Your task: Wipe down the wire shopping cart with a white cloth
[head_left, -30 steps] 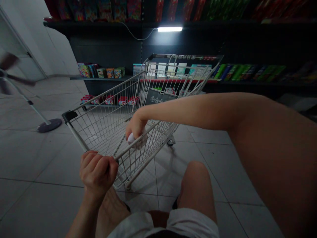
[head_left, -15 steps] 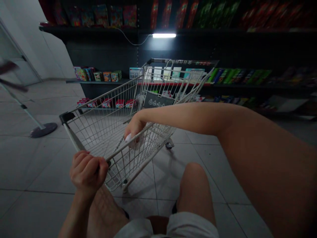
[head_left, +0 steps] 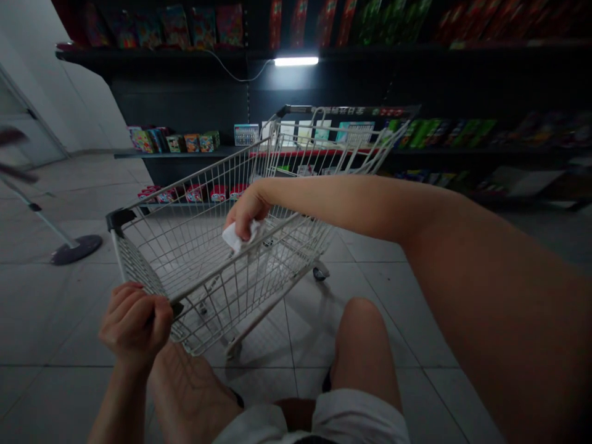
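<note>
Nearest, the person's bare knees [head_left: 365,345] and pale shorts [head_left: 324,419] fill the bottom edge. Just beyond, at near left, the left hand [head_left: 134,324] has its fingers curled tight around the near corner of the wire shopping cart [head_left: 185,246], at the rim's front rail. Further in, the right arm stretches across from the right, and the right hand [head_left: 245,213] reaches over the cart's right rim with its fingers pinched together on a crumpled white cloth [head_left: 235,235], which sits against the top wire of that side. The cart stands tilted on the grey tiled floor [head_left: 55,320]. At far left a round stand base [head_left: 76,248] rests on the tiles. Farthest, dark shelves [head_left: 194,148] carry coloured packets under a lit strip lamp [head_left: 296,61]
</note>
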